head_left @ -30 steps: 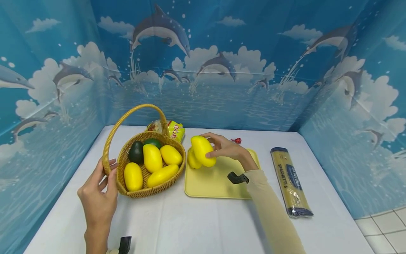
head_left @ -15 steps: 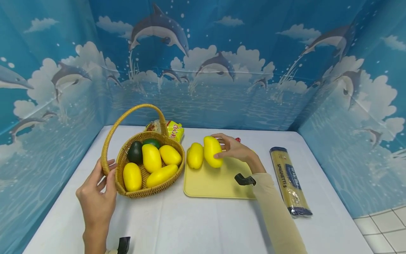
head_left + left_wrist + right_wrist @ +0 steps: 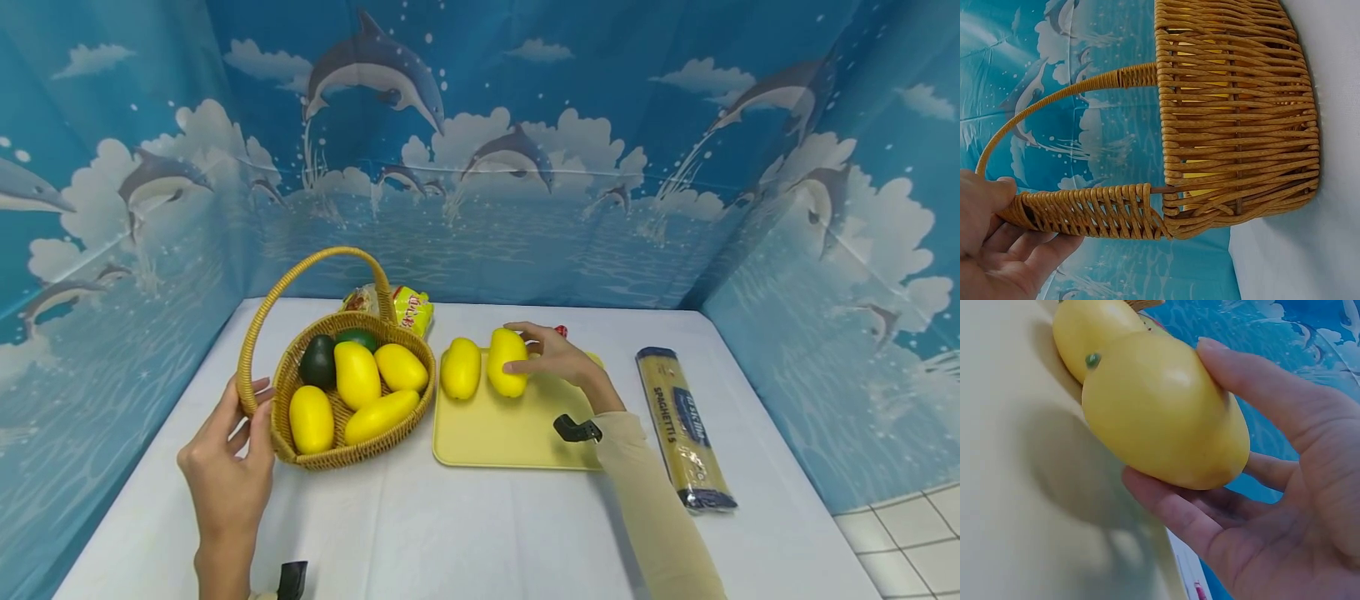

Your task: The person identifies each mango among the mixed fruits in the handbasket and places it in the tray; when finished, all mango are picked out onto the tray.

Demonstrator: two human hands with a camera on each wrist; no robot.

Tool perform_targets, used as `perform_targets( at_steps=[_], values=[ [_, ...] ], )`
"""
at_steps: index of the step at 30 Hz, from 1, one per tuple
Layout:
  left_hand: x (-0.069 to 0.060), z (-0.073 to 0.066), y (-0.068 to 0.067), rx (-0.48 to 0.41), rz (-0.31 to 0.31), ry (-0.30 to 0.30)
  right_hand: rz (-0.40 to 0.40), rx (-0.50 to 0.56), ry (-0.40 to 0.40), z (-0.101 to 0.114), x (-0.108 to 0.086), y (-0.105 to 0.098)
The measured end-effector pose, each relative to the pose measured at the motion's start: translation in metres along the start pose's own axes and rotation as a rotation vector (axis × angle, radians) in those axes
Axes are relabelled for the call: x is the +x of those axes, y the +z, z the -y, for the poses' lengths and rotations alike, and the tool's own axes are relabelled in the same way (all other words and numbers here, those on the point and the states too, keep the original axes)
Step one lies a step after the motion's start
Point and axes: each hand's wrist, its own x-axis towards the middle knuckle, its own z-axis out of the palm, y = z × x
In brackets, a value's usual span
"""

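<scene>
My left hand (image 3: 231,467) grips the lower left part of the handle (image 3: 1085,212) of a wicker basket (image 3: 352,454). Several yellow mangoes (image 3: 358,375) and two dark green fruits like avocados (image 3: 318,361) lie in the basket. With thumb and fingers my right hand (image 3: 553,357) holds a yellow mango (image 3: 1160,412) by its sides at the left part of a yellow tray (image 3: 517,442). Whether this mango touches the tray I cannot tell. Just left of it, a second mango (image 3: 461,368) lies on the tray.
A spaghetti packet (image 3: 686,429) lies right of the tray on the white table (image 3: 442,533). Behind the basket is a yellow-green snack bag (image 3: 412,310), partly hidden. A small red object (image 3: 561,331) sits behind the right hand. Dolphin-printed curtains (image 3: 487,242) enclose the table.
The right hand has moved its mango rightward, away from the other mango on the tray, then slightly lower. The left hand keeps its grip on the basket handle.
</scene>
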Motion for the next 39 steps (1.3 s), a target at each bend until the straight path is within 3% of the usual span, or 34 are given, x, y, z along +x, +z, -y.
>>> perform_targets(
  at_steps=[19, 39],
  values=[
    [0.001, 0.002, 0.0, 0.013, -0.001, 0.005, -0.068, -0.131, 0.071, -0.012, 0.008, 0.005],
    [-0.001, 0.001, 0.0, 0.01, 0.003, 0.0, -0.086, -0.134, 0.093, -0.013, 0.003, 0.013]
  ],
)
